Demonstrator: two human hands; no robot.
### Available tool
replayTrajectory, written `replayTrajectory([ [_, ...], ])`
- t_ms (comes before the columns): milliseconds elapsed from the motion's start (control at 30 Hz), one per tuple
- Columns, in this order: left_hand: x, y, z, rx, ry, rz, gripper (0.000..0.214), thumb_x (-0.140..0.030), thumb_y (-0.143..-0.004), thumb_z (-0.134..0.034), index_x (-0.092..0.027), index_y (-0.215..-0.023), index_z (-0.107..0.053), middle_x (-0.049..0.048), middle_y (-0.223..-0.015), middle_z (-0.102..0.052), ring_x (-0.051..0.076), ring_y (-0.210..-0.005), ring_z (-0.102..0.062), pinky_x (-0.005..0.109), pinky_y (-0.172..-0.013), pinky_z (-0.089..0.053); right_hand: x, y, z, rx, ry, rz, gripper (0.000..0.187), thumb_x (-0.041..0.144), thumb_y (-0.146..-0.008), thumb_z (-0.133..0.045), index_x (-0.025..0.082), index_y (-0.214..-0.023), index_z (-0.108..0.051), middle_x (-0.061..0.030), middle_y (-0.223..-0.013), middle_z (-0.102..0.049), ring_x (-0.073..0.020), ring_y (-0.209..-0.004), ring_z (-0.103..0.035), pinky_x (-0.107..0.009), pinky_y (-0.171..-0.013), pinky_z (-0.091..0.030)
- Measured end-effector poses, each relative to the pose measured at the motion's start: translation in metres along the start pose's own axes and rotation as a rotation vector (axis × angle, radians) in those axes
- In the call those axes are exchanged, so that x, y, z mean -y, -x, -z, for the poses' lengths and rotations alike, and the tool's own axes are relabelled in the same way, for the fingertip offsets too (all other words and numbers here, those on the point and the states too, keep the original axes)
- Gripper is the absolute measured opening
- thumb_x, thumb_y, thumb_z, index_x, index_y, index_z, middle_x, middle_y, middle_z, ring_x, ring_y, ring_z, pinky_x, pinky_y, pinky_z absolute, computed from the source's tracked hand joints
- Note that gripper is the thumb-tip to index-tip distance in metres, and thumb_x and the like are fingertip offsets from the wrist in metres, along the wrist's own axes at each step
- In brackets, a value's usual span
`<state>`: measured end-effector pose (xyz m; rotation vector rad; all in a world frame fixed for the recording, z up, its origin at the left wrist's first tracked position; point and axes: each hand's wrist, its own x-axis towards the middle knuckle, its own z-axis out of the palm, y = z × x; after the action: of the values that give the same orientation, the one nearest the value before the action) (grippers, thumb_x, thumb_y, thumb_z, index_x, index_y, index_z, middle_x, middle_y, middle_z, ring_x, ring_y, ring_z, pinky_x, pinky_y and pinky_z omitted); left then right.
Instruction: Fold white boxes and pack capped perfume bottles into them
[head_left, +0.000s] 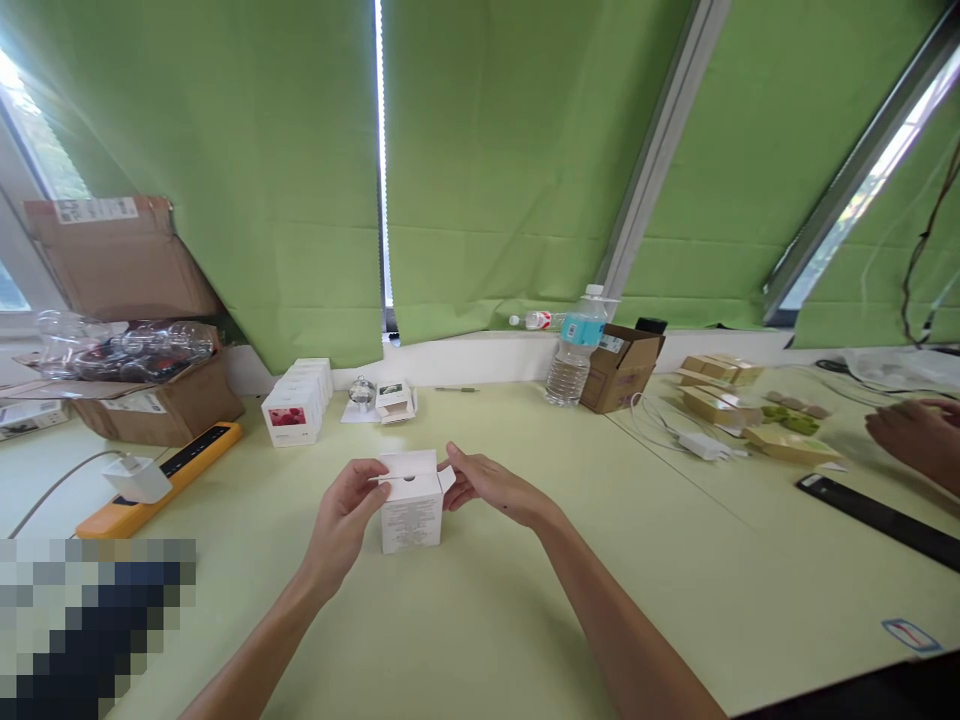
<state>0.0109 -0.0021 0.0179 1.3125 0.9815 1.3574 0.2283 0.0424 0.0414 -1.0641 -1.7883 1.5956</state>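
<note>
A small white cardboard box (412, 522) stands upright on the table in front of me. Its lid is raised at the back, and a side flap sticks out on the right. Fine print covers its front, and a dark notch shows in the top. My left hand (346, 508) pinches the left side flap at the top edge between thumb and fingers. Along the right side, my right hand (487, 485) has its fingers curled against the box by the right flap, its thumb raised near the lid. The inside of the box is hidden.
Behind stand a row of white boxes (295, 410), a clear glass-like ornament (361, 393) and a small open box (395, 400). Left are an orange power strip (176, 470) and a carton (161, 400). Right are a water bottle (574, 350), yellow boxes (720, 405) and another person's hands (919, 440).
</note>
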Motion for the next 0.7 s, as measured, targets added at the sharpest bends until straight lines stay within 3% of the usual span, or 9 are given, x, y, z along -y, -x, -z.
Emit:
replayTrajectory([
  [200,0.001,0.0,-0.001,0.003,-0.033,0.053,0.03,-0.038,-0.079,-0.059,-0.024,-0.105,-0.059,0.0047,-0.104,-0.066,0.022,-0.093,-0.059,0.029,-0.078,-0.043,-0.001,0.0,0.0,-0.012,0.023,-0.003,0.076,0.074,-0.082,-0.028,0.014,-0.103,-0.069,-0.0108,-0.094,-0.069,-0.0192,-0.08,-0.064,-0.033,-0.08,-0.049],
  [400,0.009,-0.002,0.001,0.016,-0.074,0.083,0.027,-0.039,-0.081,-0.054,-0.025,-0.104,-0.059,0.0023,-0.101,-0.068,0.019,-0.086,-0.06,0.029,-0.077,-0.043,0.0,0.001,0.001,-0.012,0.023,-0.011,0.075,0.074,-0.082,-0.029,0.013,-0.101,-0.069,-0.011,-0.094,-0.069,-0.0195,-0.081,-0.064,-0.033,-0.081,-0.048],
  [700,0.009,-0.003,0.002,0.047,-0.077,0.103,0.024,-0.037,-0.084,-0.051,-0.026,-0.105,-0.056,0.0019,-0.102,-0.067,0.018,-0.086,-0.058,0.029,-0.079,-0.043,-0.008,0.0,0.017,0.081,-0.033,0.003,0.054,0.061,-0.083,-0.048,0.014,-0.103,-0.067,-0.0113,-0.1,-0.068,-0.0189,-0.085,-0.064,-0.036,-0.083,-0.048],
])
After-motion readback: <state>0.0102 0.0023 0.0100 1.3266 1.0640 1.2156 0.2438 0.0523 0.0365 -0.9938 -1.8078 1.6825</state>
